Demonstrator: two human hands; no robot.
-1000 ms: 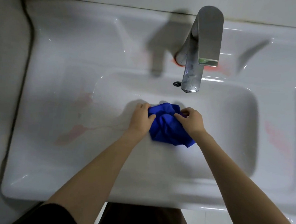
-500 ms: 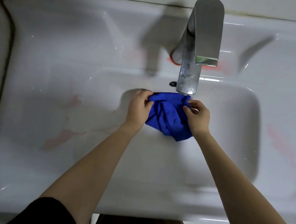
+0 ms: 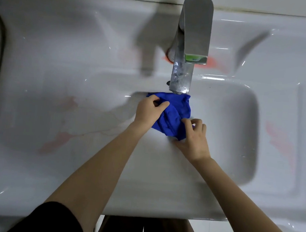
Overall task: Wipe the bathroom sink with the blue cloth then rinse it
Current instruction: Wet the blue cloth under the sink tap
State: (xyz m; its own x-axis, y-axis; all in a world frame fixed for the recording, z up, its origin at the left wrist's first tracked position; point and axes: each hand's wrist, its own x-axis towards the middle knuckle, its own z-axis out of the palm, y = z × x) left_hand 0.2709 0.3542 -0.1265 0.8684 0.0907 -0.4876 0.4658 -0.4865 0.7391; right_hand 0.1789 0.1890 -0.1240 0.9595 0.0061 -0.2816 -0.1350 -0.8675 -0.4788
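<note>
The blue cloth (image 3: 173, 115) is bunched up in the white sink basin (image 3: 228, 134), right under the spout of the chrome faucet (image 3: 192, 46). My left hand (image 3: 149, 110) grips the cloth's upper left part with thumb and curled fingers. My right hand (image 3: 194, 136) pinches the cloth's lower right edge, fingers bent. I cannot tell whether water runs from the spout.
Pinkish stains mark the sink's left deck (image 3: 57, 138), the right deck (image 3: 279, 139) and the area round the faucet base. A small overflow hole (image 3: 168, 83) sits in the basin's back wall. A dark gap runs along the left edge.
Both hands carried the cloth up toward the faucet spout. Since then my right hand has slid from the cloth's upper right down to its lower right edge.
</note>
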